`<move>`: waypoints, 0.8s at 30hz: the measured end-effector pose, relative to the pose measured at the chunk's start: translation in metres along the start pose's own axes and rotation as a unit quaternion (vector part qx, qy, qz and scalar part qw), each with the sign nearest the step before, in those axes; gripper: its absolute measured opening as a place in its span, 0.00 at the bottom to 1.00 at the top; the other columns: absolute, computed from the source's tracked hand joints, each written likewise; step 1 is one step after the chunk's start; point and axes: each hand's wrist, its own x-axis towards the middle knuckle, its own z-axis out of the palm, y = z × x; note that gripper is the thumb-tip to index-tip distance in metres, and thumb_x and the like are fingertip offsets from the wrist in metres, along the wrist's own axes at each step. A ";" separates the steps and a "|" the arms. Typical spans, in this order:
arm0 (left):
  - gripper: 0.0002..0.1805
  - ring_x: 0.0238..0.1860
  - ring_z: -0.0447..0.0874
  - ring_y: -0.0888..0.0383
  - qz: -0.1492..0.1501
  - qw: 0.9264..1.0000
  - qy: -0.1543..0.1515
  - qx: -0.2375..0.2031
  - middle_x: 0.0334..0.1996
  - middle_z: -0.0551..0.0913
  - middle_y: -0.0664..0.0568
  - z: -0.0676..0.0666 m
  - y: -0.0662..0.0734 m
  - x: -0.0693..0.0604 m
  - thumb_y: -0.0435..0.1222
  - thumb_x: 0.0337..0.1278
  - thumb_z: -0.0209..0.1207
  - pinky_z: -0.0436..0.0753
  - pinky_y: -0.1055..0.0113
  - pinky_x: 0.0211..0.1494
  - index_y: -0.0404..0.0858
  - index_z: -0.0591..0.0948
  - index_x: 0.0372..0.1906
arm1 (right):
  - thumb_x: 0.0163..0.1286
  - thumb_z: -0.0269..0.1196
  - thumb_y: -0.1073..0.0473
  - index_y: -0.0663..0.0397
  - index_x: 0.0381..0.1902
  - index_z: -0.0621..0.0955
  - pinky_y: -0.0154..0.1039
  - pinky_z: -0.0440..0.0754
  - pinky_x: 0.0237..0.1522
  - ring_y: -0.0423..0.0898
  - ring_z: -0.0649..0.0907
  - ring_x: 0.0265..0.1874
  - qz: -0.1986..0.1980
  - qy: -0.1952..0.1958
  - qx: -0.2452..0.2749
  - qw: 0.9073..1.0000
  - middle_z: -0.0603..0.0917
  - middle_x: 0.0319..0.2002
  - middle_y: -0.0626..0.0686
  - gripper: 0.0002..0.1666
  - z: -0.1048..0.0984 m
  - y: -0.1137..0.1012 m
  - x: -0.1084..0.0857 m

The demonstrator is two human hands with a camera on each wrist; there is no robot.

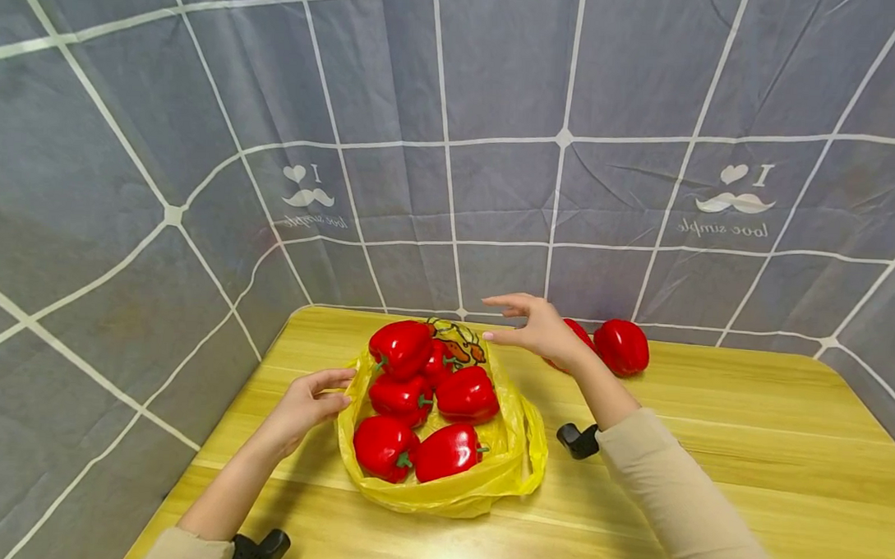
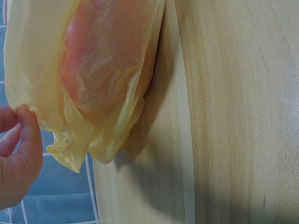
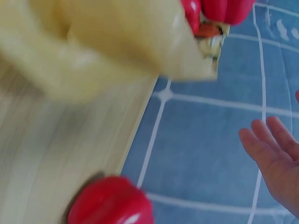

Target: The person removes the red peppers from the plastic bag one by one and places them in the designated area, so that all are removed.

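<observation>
Watching remotely, at lower left of the frame I see the left hand (image 1: 305, 410) with its fingers pinching the rim of the yellow bag (image 1: 440, 500); a hard tug there might tear the thin film. The bag sits on the tabletop (image 1: 768, 430) at lower centre, red peppers (image 1: 384, 447) heaped inside, and I judge the top-left pepper (image 1: 401, 348) could roll out if the rim sags. Right of centre, the right hand (image 1: 533, 325) hovers, fingers apart and holding nothing; swung carelessly, it could knock the two loose peppers (image 1: 623, 348) beside it
</observation>
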 end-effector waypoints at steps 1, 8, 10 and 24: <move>0.26 0.39 0.77 0.63 0.000 1.000 0.000 0.000 0.52 0.73 0.33 0.000 0.000 0.000 0.25 0.58 0.55 0.79 0.72 0.39 0.21 0.66 0.61 | 0.56 0.70 0.55 0.51 0.59 0.76 0.53 0.76 0.51 0.56 0.72 0.57 -0.003 -0.005 0.005 1.000 0.72 0.60 0.55 0.32 0.004 -0.002 0.002; 0.26 0.40 0.77 0.62 0.002 1.000 0.001 0.002 0.54 0.71 0.31 -0.001 0.000 -0.002 0.25 0.59 0.54 0.78 0.72 0.40 0.21 0.65 0.62 | 0.56 0.69 0.57 0.51 0.59 0.76 0.50 0.77 0.50 0.58 0.72 0.57 -0.011 -0.027 0.011 1.000 0.72 0.60 0.55 0.31 0.033 -0.011 0.018; 0.26 0.40 0.77 0.62 0.001 1.000 0.002 0.000 0.54 0.71 0.31 -0.001 0.000 -0.003 0.25 0.59 0.54 0.79 0.72 0.40 0.21 0.65 0.62 | 0.57 0.69 0.56 0.51 0.59 0.77 0.49 0.78 0.48 0.59 0.72 0.58 -0.007 -0.027 0.010 1.000 0.72 0.60 0.56 0.30 0.041 -0.012 0.021; 0.26 0.40 0.77 0.60 -0.001 1.000 -0.001 -0.002 0.55 0.71 0.31 0.000 0.000 0.001 0.25 0.59 0.54 0.79 0.71 0.40 0.22 0.65 0.62 | 0.56 0.70 0.58 0.55 0.55 0.79 0.52 0.69 0.58 0.57 0.72 0.57 -0.056 0.004 0.026 0.998 0.77 0.54 0.56 0.27 0.081 -0.015 0.038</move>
